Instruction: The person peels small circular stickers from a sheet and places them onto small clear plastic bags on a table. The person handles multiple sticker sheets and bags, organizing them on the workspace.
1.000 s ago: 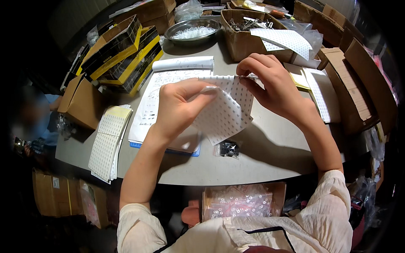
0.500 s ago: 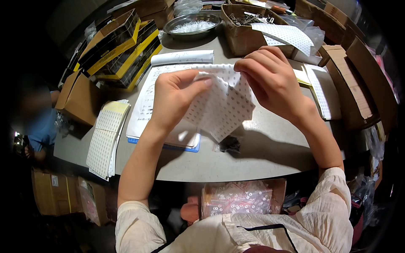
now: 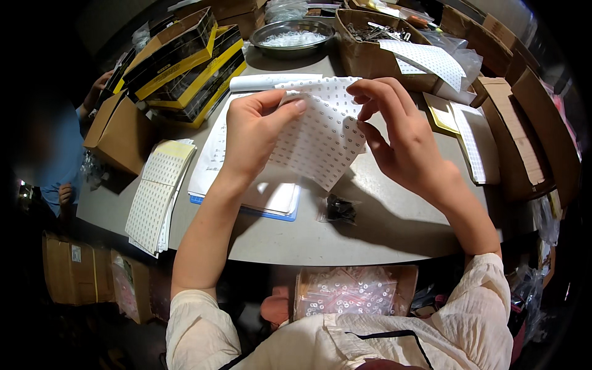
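Note:
My left hand [image 3: 256,126] pinches a white sheet of small printed labels [image 3: 324,132] between thumb and fingers at its upper left. The sheet hangs tilted over the table, its top edge curled back. My right hand [image 3: 401,132] is at the sheet's right edge, fingers bent and thumb apart from them; whether a fingertip touches the sheet, or carries a tiny label, I cannot make out. Below the sheet lies a small clear bag with black pieces [image 3: 340,209]. Behind my left hand rests a stack of written papers [image 3: 206,157] on a blue clipboard [image 3: 280,216].
More label sheets [image 3: 154,197] lie at the left. Black-and-yellow boxes [image 3: 185,80] and a brown carton [image 3: 117,135] stand beyond. A metal bowl [image 3: 293,52] and a carton of metal parts [image 3: 364,58] are at the back. A person's sleeve [image 3: 65,151] shows far left. A box of bagged washers [image 3: 404,290] sits below.
My right thumb and fingers have spread apart and shifted slightly down and right from the sheet's top edge. My left hand keeps its pinch. At far left, another person's hand has come up by the boxes.

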A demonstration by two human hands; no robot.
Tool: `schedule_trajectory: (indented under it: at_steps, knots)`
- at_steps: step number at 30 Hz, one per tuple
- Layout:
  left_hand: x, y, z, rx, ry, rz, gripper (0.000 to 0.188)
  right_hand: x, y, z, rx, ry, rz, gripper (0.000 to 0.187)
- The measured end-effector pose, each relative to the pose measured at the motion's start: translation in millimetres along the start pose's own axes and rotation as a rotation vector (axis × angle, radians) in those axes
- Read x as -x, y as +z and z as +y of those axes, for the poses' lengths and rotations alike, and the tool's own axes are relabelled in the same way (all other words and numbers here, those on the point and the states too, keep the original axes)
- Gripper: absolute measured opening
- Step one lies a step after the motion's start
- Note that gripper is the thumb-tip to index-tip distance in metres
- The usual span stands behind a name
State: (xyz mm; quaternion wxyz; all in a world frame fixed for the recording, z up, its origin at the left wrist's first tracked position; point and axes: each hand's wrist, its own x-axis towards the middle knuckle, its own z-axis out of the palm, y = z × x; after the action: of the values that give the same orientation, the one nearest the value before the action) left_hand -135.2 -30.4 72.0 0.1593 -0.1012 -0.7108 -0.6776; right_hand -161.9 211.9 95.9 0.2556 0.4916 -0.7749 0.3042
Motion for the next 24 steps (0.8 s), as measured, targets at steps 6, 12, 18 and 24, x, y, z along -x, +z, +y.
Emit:
schedule_trajectory:
  at_steps: [6,12,18,24]
  knots:
    - [-1,-1,-3,0.033,-0.020,-0.008,0.022,2,5,-5,0.052,-0.031,0.040,0.053]
    - [-1,1,-1,0.025,-0.024,0.036,0.021,2,10,-11,-0.017,-0.117,0.058,0.052]
    - [-20,-22,-17,-0.122,0.062,0.124,0.018,2,-5,-22,-0.459,-0.065,-0.264,0.053]
    - [-28,-49,-16,0.046,-0.043,0.119,0.022,14,11,-16,-0.457,-0.115,-0.660,0.065]
